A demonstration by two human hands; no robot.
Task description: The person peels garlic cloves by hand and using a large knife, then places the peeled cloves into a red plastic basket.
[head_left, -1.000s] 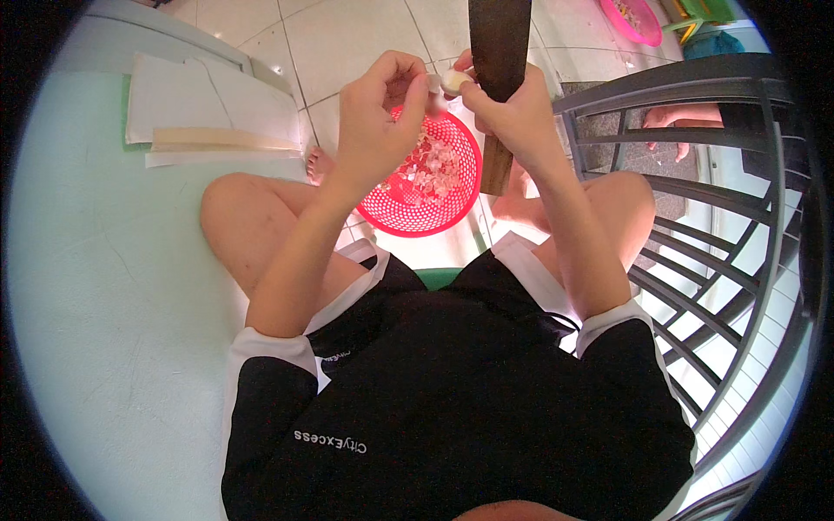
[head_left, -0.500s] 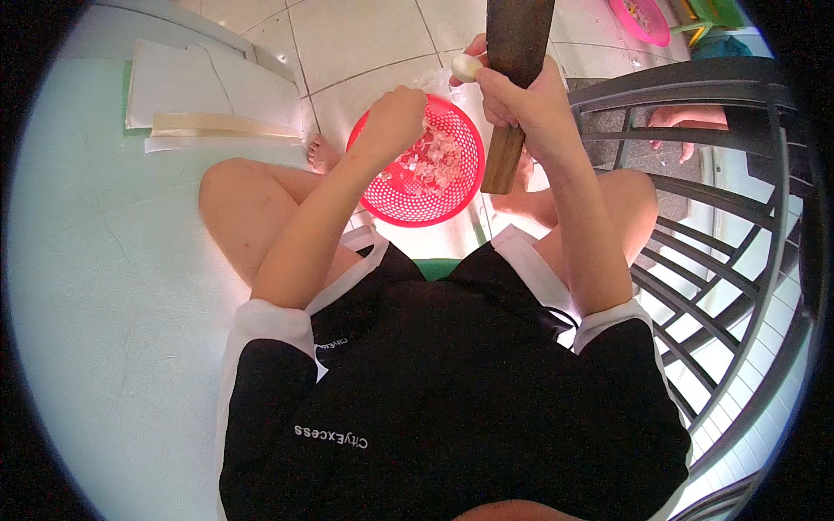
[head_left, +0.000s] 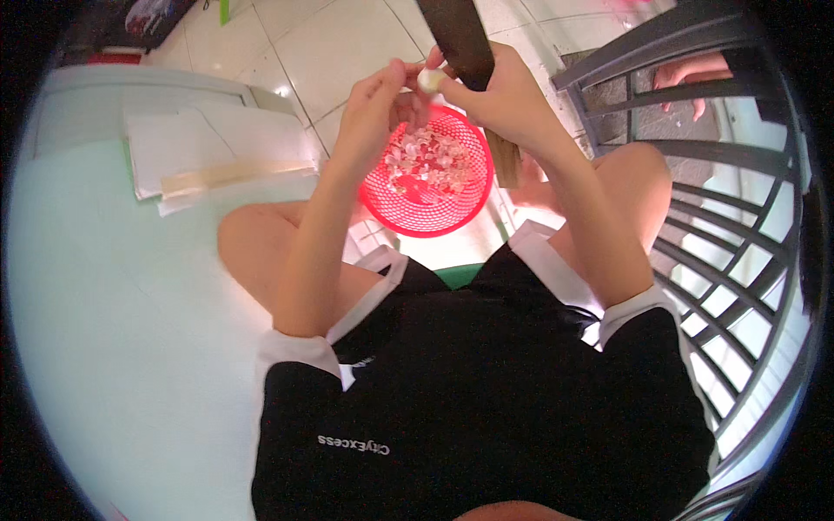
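Note:
My right hand (head_left: 512,100) grips a cleaver (head_left: 456,39) where its broad dark blade meets the wooden handle (head_left: 504,161). Between the thumb and fingers of that same hand is a small, smooth, whitish bulb (head_left: 430,81), perhaps garlic or onion. My left hand (head_left: 369,113) is raised close beside the bulb, its fingers apart and partly blurred; nothing shows in it. Below both hands is a red perforated plastic basket (head_left: 426,224). Inside it lie many pale pinkish-white pieces (head_left: 434,161), too small to name surely.
A black slatted metal railing (head_left: 721,221) curves along my right side. Beyond its bars another person's hand (head_left: 691,78) shows. To my left are a pale green surface (head_left: 156,347) and a white panel (head_left: 217,148). Light floor tiles (head_left: 334,52) spread out ahead.
My left hand has risen from over the basket to beside the bulb, its closed fingers now apart. The cleaver and bulb appear farther left, and the whole view has shifted slightly.

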